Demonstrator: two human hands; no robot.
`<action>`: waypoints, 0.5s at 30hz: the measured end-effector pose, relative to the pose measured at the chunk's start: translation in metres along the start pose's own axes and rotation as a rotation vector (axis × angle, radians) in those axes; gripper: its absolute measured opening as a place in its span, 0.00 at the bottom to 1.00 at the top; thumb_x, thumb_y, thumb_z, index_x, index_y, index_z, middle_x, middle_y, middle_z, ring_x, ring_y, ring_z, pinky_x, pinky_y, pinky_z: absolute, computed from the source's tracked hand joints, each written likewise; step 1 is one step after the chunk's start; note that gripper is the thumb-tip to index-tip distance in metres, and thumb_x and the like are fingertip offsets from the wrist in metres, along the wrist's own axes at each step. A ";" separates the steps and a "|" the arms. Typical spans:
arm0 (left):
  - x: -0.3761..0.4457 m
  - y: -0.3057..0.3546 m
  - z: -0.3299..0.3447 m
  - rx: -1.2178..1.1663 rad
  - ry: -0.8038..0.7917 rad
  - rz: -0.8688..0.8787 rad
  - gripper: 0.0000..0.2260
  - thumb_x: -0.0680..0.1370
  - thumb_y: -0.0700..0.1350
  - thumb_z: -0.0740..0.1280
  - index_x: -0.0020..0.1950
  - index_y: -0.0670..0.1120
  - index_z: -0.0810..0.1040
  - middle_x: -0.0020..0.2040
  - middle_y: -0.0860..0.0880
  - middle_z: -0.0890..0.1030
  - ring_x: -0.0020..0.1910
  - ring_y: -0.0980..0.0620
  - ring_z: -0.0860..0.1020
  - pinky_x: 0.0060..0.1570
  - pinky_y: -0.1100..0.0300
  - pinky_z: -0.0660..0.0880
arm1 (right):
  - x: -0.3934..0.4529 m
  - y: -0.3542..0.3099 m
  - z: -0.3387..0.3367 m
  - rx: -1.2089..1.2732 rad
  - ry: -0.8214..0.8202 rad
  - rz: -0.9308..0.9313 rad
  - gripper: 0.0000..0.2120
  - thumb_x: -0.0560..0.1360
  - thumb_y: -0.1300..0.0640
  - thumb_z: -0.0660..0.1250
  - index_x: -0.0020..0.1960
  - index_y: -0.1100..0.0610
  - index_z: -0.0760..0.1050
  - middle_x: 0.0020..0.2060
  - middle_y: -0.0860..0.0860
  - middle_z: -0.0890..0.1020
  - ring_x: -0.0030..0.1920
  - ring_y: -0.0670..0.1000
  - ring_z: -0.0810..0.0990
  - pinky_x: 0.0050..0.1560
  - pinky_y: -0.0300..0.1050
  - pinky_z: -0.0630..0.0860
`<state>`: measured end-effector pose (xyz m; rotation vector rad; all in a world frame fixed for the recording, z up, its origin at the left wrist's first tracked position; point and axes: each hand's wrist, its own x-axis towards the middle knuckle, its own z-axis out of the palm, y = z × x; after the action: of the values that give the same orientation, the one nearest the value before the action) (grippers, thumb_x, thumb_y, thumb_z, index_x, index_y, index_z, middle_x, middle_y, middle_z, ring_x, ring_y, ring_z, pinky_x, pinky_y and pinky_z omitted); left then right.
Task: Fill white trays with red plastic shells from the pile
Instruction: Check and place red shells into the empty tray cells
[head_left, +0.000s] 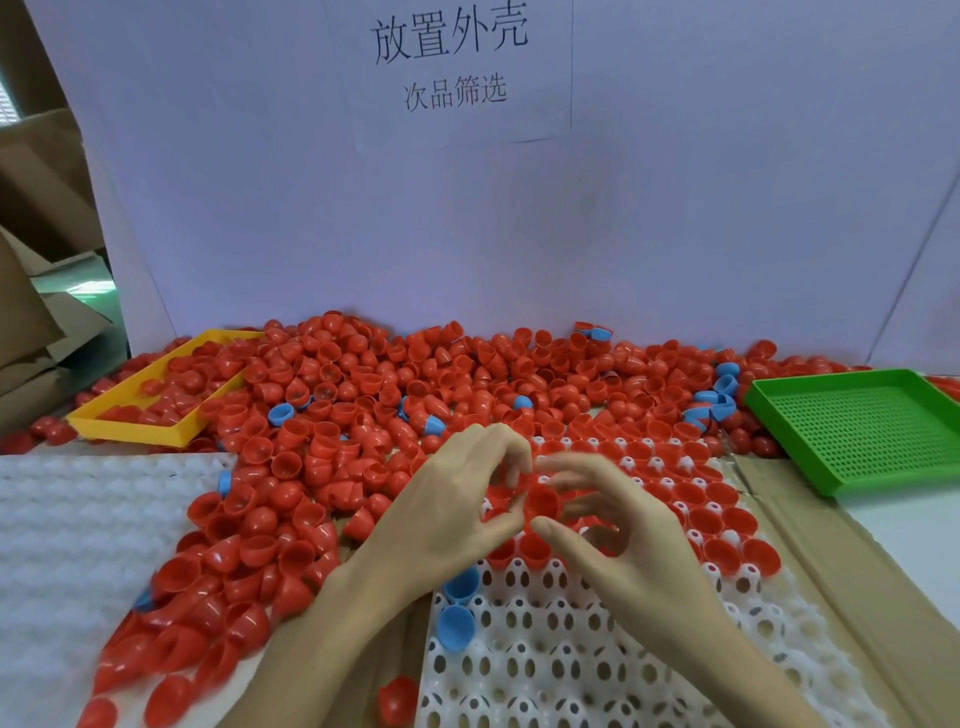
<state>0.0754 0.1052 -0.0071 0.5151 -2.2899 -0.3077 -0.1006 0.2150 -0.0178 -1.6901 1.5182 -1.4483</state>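
Observation:
A big pile of red plastic shells (363, 395) covers the table's middle and left. A white tray (561, 654) with round holes lies in front of me; its far rows hold red shells (722, 519). My left hand (457, 499) and my right hand (623, 530) meet over the tray's far part. Between them sits one red shell (543, 501), open side toward me, pinched by my left thumb and fingers and touched by my right fingers. Two blue shells (457, 608) lie on the tray's left edge.
A yellow tray (124, 421) with red shells stands at the far left, a green perforated tray (862, 431) at the right. A second white tray (78, 530) lies at the left. Blue shells (722, 395) are scattered in the pile. A white panel closes the back.

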 end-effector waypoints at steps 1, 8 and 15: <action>0.000 0.001 0.002 -0.022 0.004 -0.004 0.16 0.76 0.42 0.73 0.58 0.56 0.72 0.48 0.59 0.73 0.49 0.51 0.77 0.50 0.56 0.76 | 0.000 0.000 -0.001 -0.039 0.001 -0.029 0.18 0.76 0.53 0.76 0.62 0.37 0.79 0.54 0.42 0.84 0.49 0.50 0.85 0.42 0.38 0.80; 0.002 0.002 0.003 -0.220 0.047 -0.151 0.24 0.78 0.44 0.76 0.71 0.58 0.73 0.61 0.59 0.79 0.62 0.54 0.80 0.62 0.64 0.75 | 0.001 0.001 -0.005 -0.003 0.029 -0.017 0.12 0.79 0.51 0.72 0.61 0.40 0.80 0.54 0.42 0.85 0.49 0.50 0.86 0.44 0.39 0.81; 0.003 0.012 0.001 -0.340 0.090 -0.227 0.21 0.76 0.39 0.76 0.63 0.56 0.75 0.58 0.59 0.79 0.61 0.54 0.79 0.61 0.68 0.73 | 0.000 0.001 -0.003 0.030 0.005 -0.025 0.11 0.80 0.51 0.70 0.61 0.39 0.79 0.55 0.43 0.85 0.52 0.50 0.87 0.46 0.41 0.83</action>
<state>0.0697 0.1147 -0.0018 0.5982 -2.0371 -0.7548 -0.1035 0.2152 -0.0180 -1.6949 1.4753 -1.4825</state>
